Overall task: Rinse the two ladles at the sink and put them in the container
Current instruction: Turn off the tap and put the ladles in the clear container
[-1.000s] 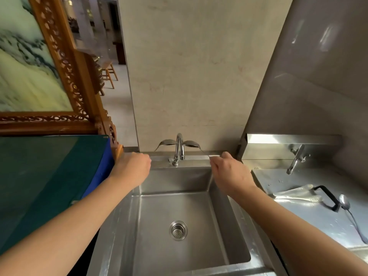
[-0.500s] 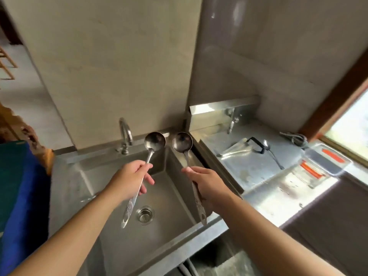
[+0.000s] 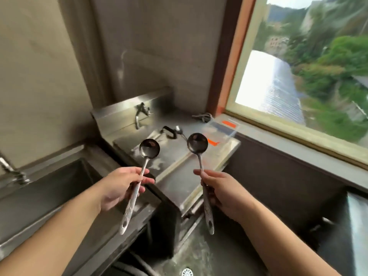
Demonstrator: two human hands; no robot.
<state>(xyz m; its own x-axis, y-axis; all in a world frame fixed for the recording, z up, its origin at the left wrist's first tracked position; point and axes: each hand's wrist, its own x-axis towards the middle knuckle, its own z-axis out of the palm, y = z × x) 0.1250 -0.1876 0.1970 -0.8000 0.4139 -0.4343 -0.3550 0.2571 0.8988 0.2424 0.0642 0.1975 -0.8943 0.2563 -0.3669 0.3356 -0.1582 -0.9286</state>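
Holding item one, my left hand [image 3: 119, 188] grips the left ladle [image 3: 139, 176]: bowl up and away from me, handle running down toward me with a slight lean to the left, long axis near upright. Fingers are curled closed around the upper handle, thumb on top; the patterned lower handle and its hanging hole stick out free below the palm.

Item two, the right ladle [image 3: 201, 168], in my right hand [image 3: 223, 194]: bowl up, handle pointing down toward me, axis near upright and roughly parallel to the first. Fingers are wrapped shut around mid-handle, index tip pressed on the stem.

Location: both ladles are in the air, well apart from each other, over the steel counter [image 3: 179, 182] to the right of the sink [image 3: 49, 188]. The two bowls face me.

Item three, the clear container [image 3: 223, 130] with orange clips: at the back of the counter beneath the window [image 3: 298, 76], beyond the right ladle's bowl, blurred.
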